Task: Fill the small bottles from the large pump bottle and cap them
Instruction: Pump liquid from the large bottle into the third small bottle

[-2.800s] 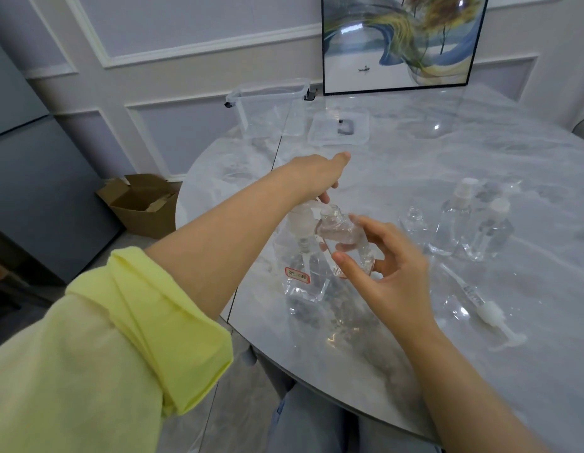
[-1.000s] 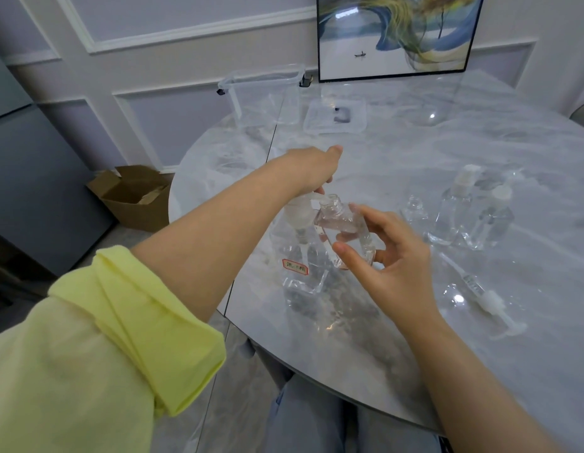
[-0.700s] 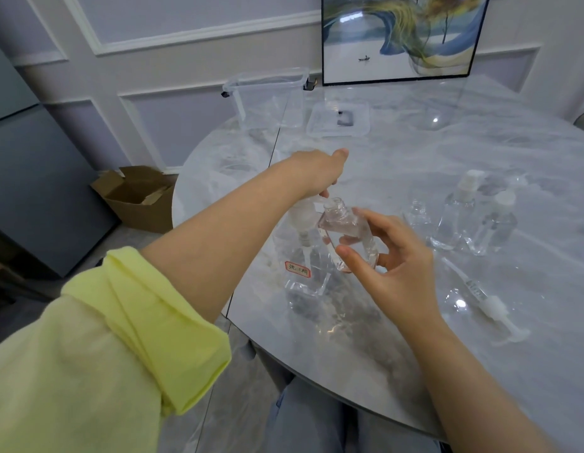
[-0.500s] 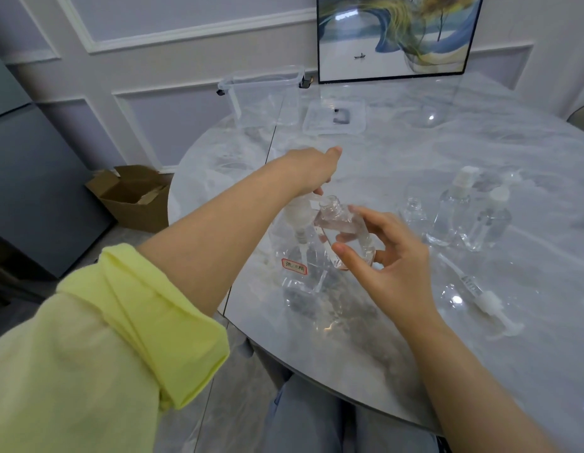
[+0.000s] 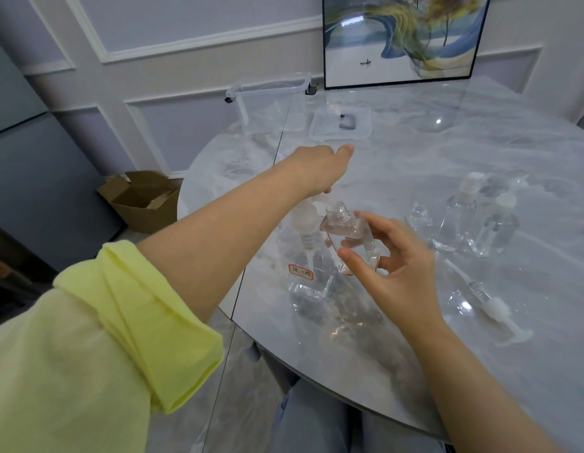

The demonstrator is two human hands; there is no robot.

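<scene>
Pale panelled walls and a framed painting point(image 5: 401, 37) stood behind the round marble table point(image 5: 447, 338), which filled the right of my view. Near its left edge stood the large pump bottle point(image 5: 308, 266), clear, with a small red-edged label. My left hand point(image 5: 320, 168) lay over its white pump head; whether the fingers curled round the head or pressed it flat, I could not tell, since the back of the hand hid them. My right hand point(image 5: 398, 269) held a small open bottle point(image 5: 349, 238) tilted, thumb and fingers pinching its sides, its uncapped mouth just under the pump's spout.

I judged that filling was the step in hand, with this bottle holding some liquid. The next move would call for a steady press on the pump while the mouth stayed beneath the spout, then a cap.

Farther right stood another small uncapped bottle point(image 5: 419, 217) and two capped bottles point(image 5: 473, 217) close together. A loose pump cap point(image 5: 493, 308) with its tube lay nearer, to the right of my right hand. A clear bin point(image 5: 271, 103) and a lid point(image 5: 341, 124) sat far back.

The large bottle stood close to the table's left edge, so a sideways push could tip it off. Open marble lay near me and beyond the bottles.
</scene>
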